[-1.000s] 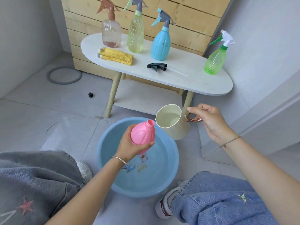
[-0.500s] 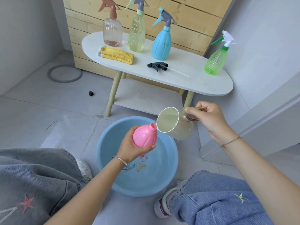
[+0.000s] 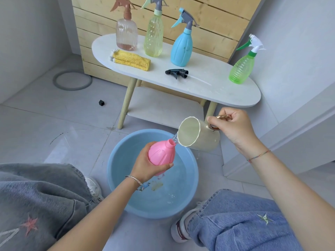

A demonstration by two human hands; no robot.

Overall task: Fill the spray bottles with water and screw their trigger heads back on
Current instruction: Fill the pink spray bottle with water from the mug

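My left hand [image 3: 147, 164] grips a pink spray bottle [image 3: 161, 153] with no head on, tilted over a blue basin [image 3: 116, 171] holding water. My right hand [image 3: 233, 126] holds a cream cup [image 3: 203, 137] by its copper handle, tipped sideways. A thin stream of water runs from the cup's rim into the bottle's open neck. A black trigger head [image 3: 176, 73] with its tube lies on the white table [image 3: 217, 89]. Standing on the table with heads on are a clear pink bottle [image 3: 126, 36], a yellow-green bottle [image 3: 153, 38], a blue bottle [image 3: 181, 48] and a green bottle [image 3: 242, 67].
A folded yellow cloth [image 3: 131, 59] lies on the table's left side. Wooden slats back the table, and a lower shelf [image 3: 163, 110] sits beneath it. A grey ring [image 3: 72, 81] and a small black cube [image 3: 101, 102] lie on the tiled floor. My knees flank the basin.
My right hand has tipped the cup further, and water now pours into the pink bottle's neck. My left hand has kept the bottle over the basin, angling its neck toward the cup.
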